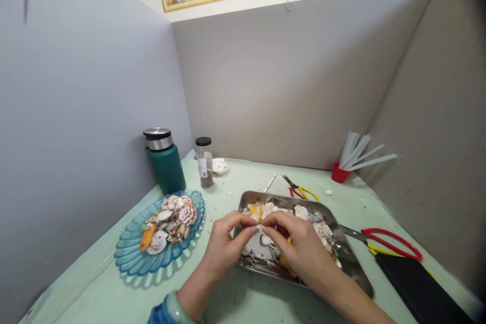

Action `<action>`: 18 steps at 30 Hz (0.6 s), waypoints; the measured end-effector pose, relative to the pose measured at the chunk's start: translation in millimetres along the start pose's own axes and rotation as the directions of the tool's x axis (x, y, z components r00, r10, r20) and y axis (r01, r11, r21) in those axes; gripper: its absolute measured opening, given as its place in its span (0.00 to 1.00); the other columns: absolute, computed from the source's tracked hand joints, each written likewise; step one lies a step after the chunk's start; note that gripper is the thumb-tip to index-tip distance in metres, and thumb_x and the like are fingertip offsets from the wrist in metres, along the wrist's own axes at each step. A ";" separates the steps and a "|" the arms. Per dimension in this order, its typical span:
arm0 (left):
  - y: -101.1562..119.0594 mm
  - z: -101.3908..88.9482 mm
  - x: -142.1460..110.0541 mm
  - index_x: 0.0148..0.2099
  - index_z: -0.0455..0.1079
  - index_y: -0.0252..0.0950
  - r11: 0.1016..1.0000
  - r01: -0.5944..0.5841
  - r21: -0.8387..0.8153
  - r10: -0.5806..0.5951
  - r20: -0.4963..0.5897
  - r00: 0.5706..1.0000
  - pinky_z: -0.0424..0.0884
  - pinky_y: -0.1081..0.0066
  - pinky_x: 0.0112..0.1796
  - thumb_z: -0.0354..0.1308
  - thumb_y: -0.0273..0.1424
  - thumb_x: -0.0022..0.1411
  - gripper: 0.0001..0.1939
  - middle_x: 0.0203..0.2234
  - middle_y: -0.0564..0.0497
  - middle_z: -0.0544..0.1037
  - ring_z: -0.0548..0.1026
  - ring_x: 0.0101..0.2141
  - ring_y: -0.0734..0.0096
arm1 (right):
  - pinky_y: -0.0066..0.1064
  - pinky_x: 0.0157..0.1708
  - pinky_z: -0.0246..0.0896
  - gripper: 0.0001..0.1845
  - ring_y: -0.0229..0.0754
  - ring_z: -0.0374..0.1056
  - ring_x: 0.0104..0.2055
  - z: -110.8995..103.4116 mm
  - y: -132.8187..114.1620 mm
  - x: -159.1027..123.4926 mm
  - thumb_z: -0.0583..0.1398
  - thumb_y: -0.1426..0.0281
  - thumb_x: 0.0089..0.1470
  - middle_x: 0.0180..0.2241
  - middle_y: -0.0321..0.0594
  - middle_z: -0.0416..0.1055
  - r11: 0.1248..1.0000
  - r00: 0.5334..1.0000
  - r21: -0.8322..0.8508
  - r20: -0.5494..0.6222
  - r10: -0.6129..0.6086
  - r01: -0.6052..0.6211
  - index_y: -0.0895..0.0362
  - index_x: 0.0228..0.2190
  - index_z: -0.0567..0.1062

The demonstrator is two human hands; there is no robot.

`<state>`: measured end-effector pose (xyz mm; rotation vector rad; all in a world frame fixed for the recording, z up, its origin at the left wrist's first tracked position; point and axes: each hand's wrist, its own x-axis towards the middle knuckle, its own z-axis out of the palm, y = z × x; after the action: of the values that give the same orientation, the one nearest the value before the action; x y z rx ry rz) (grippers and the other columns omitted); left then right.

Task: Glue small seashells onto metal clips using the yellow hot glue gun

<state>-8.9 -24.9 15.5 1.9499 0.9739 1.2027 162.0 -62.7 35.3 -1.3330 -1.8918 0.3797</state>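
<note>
Has left hand (pixel 222 239) and right hand (pixel 301 243) bare from fingers (pixel 238 219) to wrist. Wears a blue sleeve (pixel 157 315) on the left side, well behind the fingers, mottled in darker and lighter blue and cut off by the view's lower edge. Shows a smooth, rounded, pale green band (pixel 176 309) beside that sleeve, nearer the fingers; hard to tell whether cuff or bangle. Leaves the right forearm (pixel 341 287) bare behind the fingers.
</note>
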 end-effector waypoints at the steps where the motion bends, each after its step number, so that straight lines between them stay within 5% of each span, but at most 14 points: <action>1: 0.2 -0.1 0.0 0.33 0.76 0.33 1.000 0.000 0.002 0.000 0.003 1.000 0.69 0.72 0.35 0.59 0.28 0.57 0.05 0.27 0.49 0.78 0.75 0.31 0.69 | 0.28 0.31 0.58 0.06 0.40 0.66 0.30 0.1 -0.5 -0.5 0.57 0.75 0.55 0.27 0.35 0.71 1.000 1.000 0.007 0.003 0.001 -0.001 0.55 0.30 0.74; 18: 0.9 0.3 0.1 0.34 0.77 0.35 0.999 0.013 0.036 -0.014 0.027 1.000 0.70 0.72 0.35 0.58 0.31 0.58 0.08 0.28 0.50 0.79 0.75 0.31 0.68 | 0.28 0.31 0.57 0.06 0.39 0.65 0.29 1.8 0.6 -2.5 0.56 0.75 0.56 0.29 0.36 0.71 0.999 0.999 0.011 0.003 -0.034 0.034 0.55 0.32 0.73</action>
<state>-8.3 -25.3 16.1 1.9797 0.9991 1.1555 161.5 -64.5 32.7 -1.2925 -1.9096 0.3749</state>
